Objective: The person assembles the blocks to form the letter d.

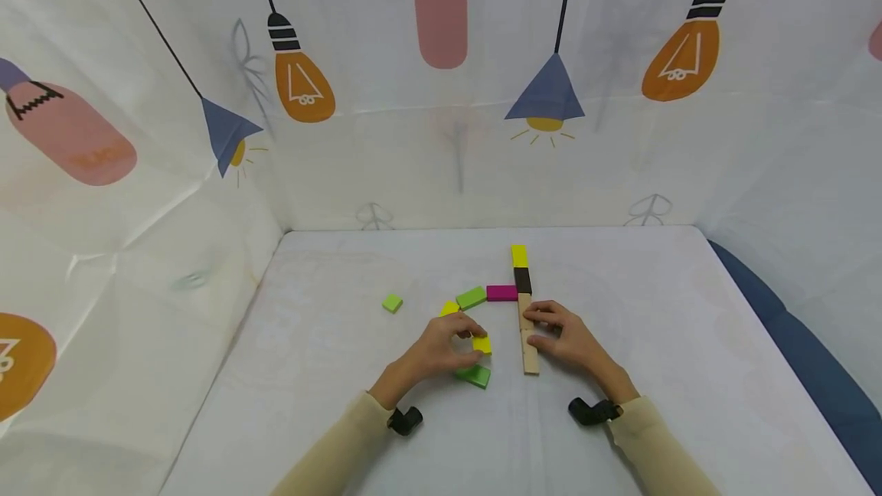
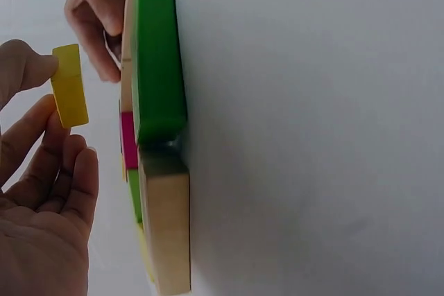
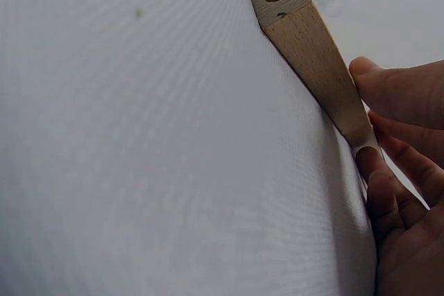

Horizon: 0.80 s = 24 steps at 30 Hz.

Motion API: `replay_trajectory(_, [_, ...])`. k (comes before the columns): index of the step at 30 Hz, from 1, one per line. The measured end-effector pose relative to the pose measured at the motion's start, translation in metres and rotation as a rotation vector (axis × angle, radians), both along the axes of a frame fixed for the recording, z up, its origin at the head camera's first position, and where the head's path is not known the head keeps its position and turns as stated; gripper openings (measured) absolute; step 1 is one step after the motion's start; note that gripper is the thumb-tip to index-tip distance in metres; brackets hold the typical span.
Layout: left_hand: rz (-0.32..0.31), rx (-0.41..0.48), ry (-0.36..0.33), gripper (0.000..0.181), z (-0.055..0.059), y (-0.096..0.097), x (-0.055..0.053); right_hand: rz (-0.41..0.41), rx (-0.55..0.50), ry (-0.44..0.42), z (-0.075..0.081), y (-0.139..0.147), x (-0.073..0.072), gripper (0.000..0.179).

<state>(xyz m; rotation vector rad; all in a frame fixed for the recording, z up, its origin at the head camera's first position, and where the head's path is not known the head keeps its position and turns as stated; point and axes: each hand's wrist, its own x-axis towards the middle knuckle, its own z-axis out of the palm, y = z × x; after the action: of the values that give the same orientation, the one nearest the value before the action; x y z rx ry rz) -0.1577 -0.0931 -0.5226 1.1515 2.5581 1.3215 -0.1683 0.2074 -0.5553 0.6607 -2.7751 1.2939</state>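
Observation:
My left hand [image 1: 441,344] pinches a small yellow block [image 2: 71,95] between thumb and fingertips, above the gap in a curve of blocks. Below it in the head view lies a green block [image 1: 474,376]. A plain wooden block [image 2: 166,230] beside the green one is hidden by the hand in the head view. My right hand [image 1: 566,334] touches the right side of two plain wooden blocks [image 1: 529,354] laid end to end in a straight row. Its thumb and fingertips rest along their edge. A black block [image 1: 523,280] and a yellow block [image 1: 519,256] continue that row upward.
A magenta block [image 1: 501,293] joins the row from the left, followed by a light green block [image 1: 472,298] and a partly covered yellow block [image 1: 449,308]. A loose green block [image 1: 392,303] lies farther left on the white table [image 1: 317,373]. Printed sheets [image 1: 386,151] surround the table.

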Motion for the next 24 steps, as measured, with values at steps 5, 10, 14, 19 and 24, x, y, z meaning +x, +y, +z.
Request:
replay_trajectory(5, [-0.048,-0.023,-0.036,0.026,-0.002,0.011,0.009,0.009,-0.003,0.016,0.000,0.001,-0.001,0.041])
replay_trajectory(10, [-0.067,-0.069,-0.049,0.026,-0.004,0.019,0.015,0.015,-0.008,0.019,-0.001,0.001,-0.002,0.041])
replay_trajectory(14, [-0.082,-0.120,-0.045,0.026,-0.004,0.023,0.021,0.007,-0.001,0.006,-0.001,0.001,-0.001,0.042])
replay_trajectory(19, [-0.091,-0.171,-0.034,0.025,-0.006,0.026,0.025,0.006,-0.007,0.016,-0.001,0.001,0.000,0.041])
replay_trajectory(24, [-0.105,-0.222,-0.004,0.025,-0.006,0.027,0.025,0.003,-0.010,0.009,-0.001,0.001,0.000,0.041])
